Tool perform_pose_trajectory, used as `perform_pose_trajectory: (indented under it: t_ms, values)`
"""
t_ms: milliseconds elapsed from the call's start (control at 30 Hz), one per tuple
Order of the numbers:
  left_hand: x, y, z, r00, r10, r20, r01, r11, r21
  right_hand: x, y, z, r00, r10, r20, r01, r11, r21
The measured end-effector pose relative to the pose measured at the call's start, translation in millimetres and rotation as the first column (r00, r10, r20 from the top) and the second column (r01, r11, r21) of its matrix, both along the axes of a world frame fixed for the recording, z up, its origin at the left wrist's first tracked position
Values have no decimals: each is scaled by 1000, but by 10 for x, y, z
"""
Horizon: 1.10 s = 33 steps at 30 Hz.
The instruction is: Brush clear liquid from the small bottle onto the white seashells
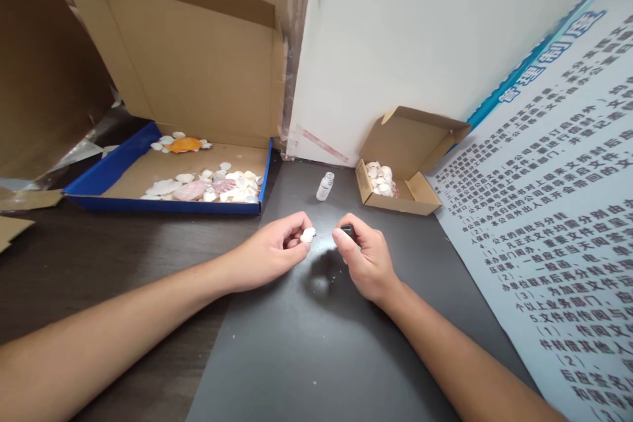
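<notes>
My left hand (277,252) is closed, pinching a small white shell (308,235) at its fingertips. My right hand (363,258) is closed round a small dark object (347,230), probably a cap, of which only the top shows. Both hands hover just above a dark grey mat (316,343), a few centimetres apart. A small clear glass vial (325,186) stands upright and uncapped on the mat just beyond the hands.
A blue-rimmed cardboard tray (163,204) at the left holds several white, pink and orange shells. A small open cardboard box (420,194) with shells sits at the right. A printed poster (554,231) lies along the right. A white wall stands behind.
</notes>
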State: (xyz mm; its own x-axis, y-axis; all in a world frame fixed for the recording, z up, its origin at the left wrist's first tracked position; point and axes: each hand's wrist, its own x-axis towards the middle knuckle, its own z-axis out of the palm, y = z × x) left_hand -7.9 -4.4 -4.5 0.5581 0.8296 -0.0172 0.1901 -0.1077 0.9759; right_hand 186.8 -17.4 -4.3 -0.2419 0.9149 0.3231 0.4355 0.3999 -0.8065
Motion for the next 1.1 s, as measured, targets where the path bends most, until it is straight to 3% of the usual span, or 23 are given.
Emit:
perform_pose_trajectory:
  t_ms: [433,900,1100]
  values:
    - [4,-1,28,999,8,-39,-7,1000,25,9,-13,-8,999,50,-5,-50,999,-16]
    - [-5,-14,34,1000,-7,-26,7,1000,17,8,28,8,985,-164,53,158,982,104]
    - [-10,-19,48,1000,-11,-28,11,1000,6,21,18,7,998,-68,5,68,997,36]
